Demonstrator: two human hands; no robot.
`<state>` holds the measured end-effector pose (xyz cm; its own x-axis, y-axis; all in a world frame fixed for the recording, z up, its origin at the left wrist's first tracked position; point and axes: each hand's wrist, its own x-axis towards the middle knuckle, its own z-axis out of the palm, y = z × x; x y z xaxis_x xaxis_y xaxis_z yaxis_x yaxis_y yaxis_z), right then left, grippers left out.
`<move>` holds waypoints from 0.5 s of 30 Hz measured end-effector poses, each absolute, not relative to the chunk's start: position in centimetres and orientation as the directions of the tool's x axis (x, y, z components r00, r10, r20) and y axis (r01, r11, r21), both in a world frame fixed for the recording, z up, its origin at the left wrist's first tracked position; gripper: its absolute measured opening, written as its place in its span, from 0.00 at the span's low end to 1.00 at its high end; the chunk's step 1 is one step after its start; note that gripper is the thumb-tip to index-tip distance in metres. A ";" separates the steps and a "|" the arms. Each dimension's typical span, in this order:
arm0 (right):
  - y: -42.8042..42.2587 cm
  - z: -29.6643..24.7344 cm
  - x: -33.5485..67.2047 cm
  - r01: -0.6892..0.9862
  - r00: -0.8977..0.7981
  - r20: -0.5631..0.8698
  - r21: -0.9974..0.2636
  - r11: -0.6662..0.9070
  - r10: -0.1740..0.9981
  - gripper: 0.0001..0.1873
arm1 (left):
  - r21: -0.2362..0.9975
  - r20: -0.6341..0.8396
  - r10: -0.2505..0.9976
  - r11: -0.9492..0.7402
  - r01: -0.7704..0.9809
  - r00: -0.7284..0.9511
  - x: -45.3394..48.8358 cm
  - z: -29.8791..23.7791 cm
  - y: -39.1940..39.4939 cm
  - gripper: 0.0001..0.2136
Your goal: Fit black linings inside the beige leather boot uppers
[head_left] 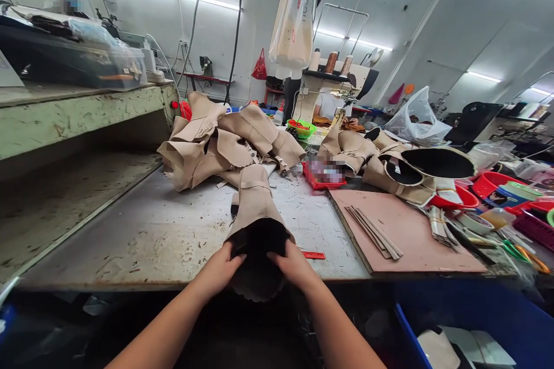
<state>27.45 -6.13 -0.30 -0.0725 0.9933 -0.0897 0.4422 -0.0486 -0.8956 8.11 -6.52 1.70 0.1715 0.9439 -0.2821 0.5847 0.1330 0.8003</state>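
Observation:
A tan boot upper (255, 202) with a dark fuzzy lining lies on the grey worktable (164, 236), its open top hanging over the near edge. My left hand (223, 270) grips the left side of that opening, fingers curled into the lining. On the right side my right hand (294, 266) does the same. A small red strip (313, 255) lies on the table just right of my right hand.
A heap of tan boot uppers (216, 141) sits behind, more uppers (381, 158) to the right. A pink board (407, 230) holds thin strips (374, 230). Red baskets (493, 184), a red tray (322, 179), a sewing machine (329, 83) and a green shelf (78, 115) surround the table. A person stands far left.

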 end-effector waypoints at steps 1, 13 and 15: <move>-6.3 -0.3 27.3 0.434 -0.076 -0.090 -0.900 -0.048 0.993 0.21 | 0.823 -0.312 0.933 0.173 0.541 0.177 8.6 1.7 -6.9 0.20; -7.6 -1.9 25.3 0.684 0.045 -0.076 -0.724 -0.086 0.996 0.23 | 0.804 -0.374 0.887 0.165 0.571 0.271 8.9 1.3 -8.5 0.25; -7.4 -1.8 25.5 0.664 0.038 -0.068 -0.744 -0.076 0.997 0.23 | 0.793 -0.357 0.887 0.124 0.596 0.291 8.7 1.4 -8.1 0.19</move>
